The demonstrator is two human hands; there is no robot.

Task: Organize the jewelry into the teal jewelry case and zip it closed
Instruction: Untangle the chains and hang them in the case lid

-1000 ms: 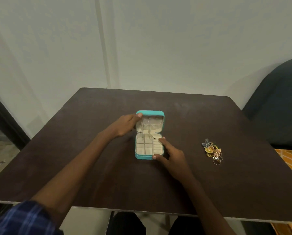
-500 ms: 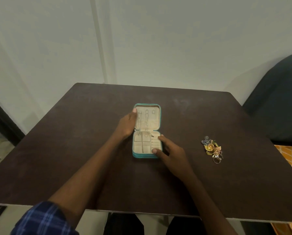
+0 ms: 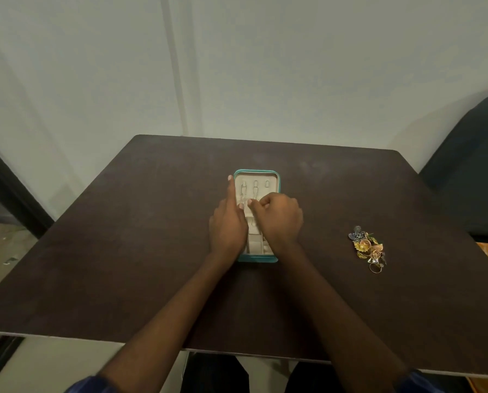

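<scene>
step: case (image 3: pixel 256 175) lies open on bench (image 3: pixel 123 251) | left hand (image 3: pixel 228 226) fingers straight, steadying lid | right hand (image 3: pixel 276 219) fingers curled, hold unclear | next: fetch jewelry pile (image 3: pixel 367 248)

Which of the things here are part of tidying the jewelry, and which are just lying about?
Part of the job:
teal jewelry case, lying open flat on the table
pile of jewelry, loose on the table to the right of the case
left hand and right hand, both over the open case

Just there:
dark chair at the right edge
</scene>
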